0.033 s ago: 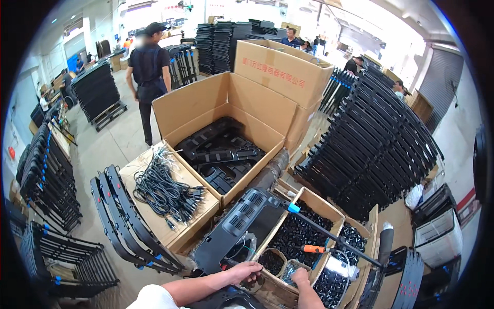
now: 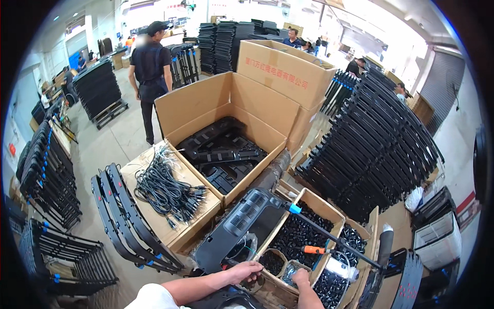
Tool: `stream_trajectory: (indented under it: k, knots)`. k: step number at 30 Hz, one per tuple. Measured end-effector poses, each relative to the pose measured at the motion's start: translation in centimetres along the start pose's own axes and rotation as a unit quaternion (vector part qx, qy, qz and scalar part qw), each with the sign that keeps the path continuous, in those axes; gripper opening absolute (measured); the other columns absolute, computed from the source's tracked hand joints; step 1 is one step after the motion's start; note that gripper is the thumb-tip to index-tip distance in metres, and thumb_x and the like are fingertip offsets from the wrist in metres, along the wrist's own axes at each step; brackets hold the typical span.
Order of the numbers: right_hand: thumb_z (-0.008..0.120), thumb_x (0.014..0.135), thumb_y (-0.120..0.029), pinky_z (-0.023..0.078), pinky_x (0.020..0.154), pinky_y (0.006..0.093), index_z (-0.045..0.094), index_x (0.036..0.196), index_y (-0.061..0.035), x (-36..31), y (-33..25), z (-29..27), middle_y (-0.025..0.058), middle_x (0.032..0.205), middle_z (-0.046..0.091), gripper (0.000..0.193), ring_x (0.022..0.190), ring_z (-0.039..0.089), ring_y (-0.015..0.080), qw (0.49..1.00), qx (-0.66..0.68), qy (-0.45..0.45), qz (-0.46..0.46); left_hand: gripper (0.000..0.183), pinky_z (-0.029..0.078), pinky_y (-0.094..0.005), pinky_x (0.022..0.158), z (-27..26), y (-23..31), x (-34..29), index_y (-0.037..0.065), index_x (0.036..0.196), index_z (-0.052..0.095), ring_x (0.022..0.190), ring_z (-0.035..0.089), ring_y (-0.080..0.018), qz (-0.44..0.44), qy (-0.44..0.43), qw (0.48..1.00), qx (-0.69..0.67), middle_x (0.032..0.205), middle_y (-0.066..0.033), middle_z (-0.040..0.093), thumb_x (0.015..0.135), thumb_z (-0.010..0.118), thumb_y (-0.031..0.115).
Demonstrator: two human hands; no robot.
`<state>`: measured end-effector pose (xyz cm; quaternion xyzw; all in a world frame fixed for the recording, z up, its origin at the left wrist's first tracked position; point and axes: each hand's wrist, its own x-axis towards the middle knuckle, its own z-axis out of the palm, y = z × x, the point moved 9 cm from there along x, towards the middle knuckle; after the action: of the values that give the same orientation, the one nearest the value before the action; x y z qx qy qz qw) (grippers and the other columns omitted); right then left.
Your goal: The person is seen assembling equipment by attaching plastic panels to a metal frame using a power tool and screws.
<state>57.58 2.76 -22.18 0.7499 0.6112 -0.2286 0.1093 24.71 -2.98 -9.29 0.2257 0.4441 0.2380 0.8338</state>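
We are seeing a crumpled, clear plastic bag [image 2: 289,271] lying at ten o'clock from our nearer, curled right hand [image 2: 301,279]; whether this or our curled left hand [image 2: 248,271] is gripping, we cannot tell.

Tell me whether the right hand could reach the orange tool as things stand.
Likely yes: the right hand is close by, and nothing visible covers the orange tool or blocks the way from above.

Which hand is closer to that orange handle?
Right. The right hand is just nearer the person than the orange handle; the left hand is farther off, to its left.
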Motion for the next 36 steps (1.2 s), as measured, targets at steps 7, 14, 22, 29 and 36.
stream_trajectory:
  k: [7, 14, 22, 29, 36]
  knots:
    - [0.074, 0.087, -0.023, 0.062, 0.086, 0.0483, 0.075, 0.099, 0.0029, -0.5, 1.1, -1.7, 0.0267, 0.101, 0.076, 0.029, 0.099, 0.076, 0.0386, 0.996, 0.008, 0.079, 0.031, 0.024, 0.044, -0.0236, 0.060, -1.6, 1.0, -0.8, 0.011, 0.124, 0.064, 0.074, 0.057, -0.0083, 0.023, -0.021, 0.999, -0.011, 0.090, 0.0029, 0.059, 0.106, 0.064, 0.027]
    - [0.058, 0.104, -0.012, 0.061, 0.058, 0.0364, 0.058, 0.107, -0.0009, -3.6, -2.4, -4.1, 0.0149, 0.090, 0.068, 0.011, 0.071, 0.072, 0.0270, 0.786, 0.617, -0.009, 0.051, 0.025, 0.047, -0.0236, 0.063, -2.5, 1.6, -0.6, 0.010, 0.122, 0.062, 0.076, 0.059, -0.0084, 0.031, -0.035, 0.999, -0.016, 0.095, 0.0017, 0.064, 0.108, 0.062, 0.031]
    - [0.061, 0.106, -0.015, 0.044, 0.061, 0.0254, 0.067, 0.128, 0.0003, -11.2, -19.0, -8.1, -0.0003, 0.083, 0.061, 0.028, 0.068, 0.055, 0.0102, 0.754, 0.618, -0.183, -0.124, 0.025, 0.048, -0.0240, 0.064, -3.2, 2.1, -0.6, 0.011, 0.116, 0.061, 0.078, 0.059, -0.0075, 0.049, -0.055, 0.996, 0.052, 0.097, 0.0016, 0.068, 0.109, 0.059, 0.035]
    - [0.065, 0.098, -0.013, 0.042, 0.061, 0.0216, 0.068, 0.109, -0.0010, -14.3, -25.7, -11.5, -0.0023, 0.080, 0.062, 0.016, 0.069, 0.052, 0.0056, 0.836, 0.513, -0.147, -0.126, 0.024, 0.048, -0.0247, 0.065, -4.3, 2.5, -2.1, 0.011, 0.114, 0.061, 0.078, 0.058, -0.0074, 0.073, -0.058, 0.994, 0.055, 0.096, 0.0016, 0.069, 0.110, 0.058, 0.034]
    - [0.062, 0.098, -0.010, 0.047, 0.066, 0.0240, 0.067, 0.111, 0.0008, -16.0, -29.4, -13.4, 0.0002, 0.085, 0.066, 0.018, 0.074, 0.057, 0.0061, 0.858, 0.459, -0.157, -0.167, 0.024, 0.048, -0.0246, 0.064, -5.3, 3.2, -3.5, 0.009, 0.111, 0.063, 0.076, 0.058, -0.0075, 0.090, -0.045, 0.993, 0.054, 0.095, 0.0010, 0.069, 0.110, 0.057, 0.033]
